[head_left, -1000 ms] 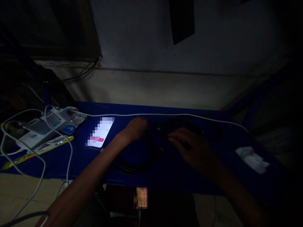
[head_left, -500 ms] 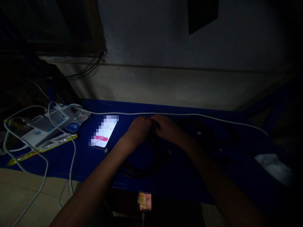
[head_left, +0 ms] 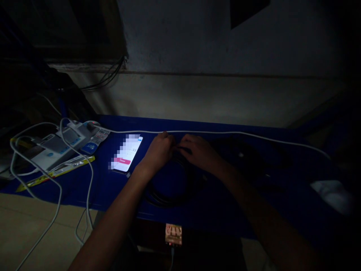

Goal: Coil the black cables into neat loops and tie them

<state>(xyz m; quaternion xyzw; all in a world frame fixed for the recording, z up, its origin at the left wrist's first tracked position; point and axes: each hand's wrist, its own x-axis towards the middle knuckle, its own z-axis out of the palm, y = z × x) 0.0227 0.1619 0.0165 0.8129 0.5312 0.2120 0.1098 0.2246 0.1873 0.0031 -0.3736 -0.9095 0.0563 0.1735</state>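
Note:
A looped black cable (head_left: 160, 199) lies on the blue table (head_left: 113, 195), and both hands meet at the far side of the loop. My left hand (head_left: 162, 146) is closed around the cable there, with its fingers curled. Close beside it, my right hand (head_left: 196, 150) pinches at the same spot with thumb and forefinger. Dimness hides exactly what lies between the fingertips. More dark cable (head_left: 251, 150) lies to the right of my right forearm, barely visible.
On the left sit a lit phone (head_left: 126, 156), a white power strip (head_left: 60, 148) with white cords, and a yellow packet (head_left: 64, 171). A white cord (head_left: 203, 132) runs along the back. Something whitish (head_left: 332, 194) lies far right. A small lit screen (head_left: 173, 234) is near the front edge.
My hands have shifted slightly left and parted a little at the fingers, still at the cable loop. The view has moved slightly, and the loop shows more clearly.

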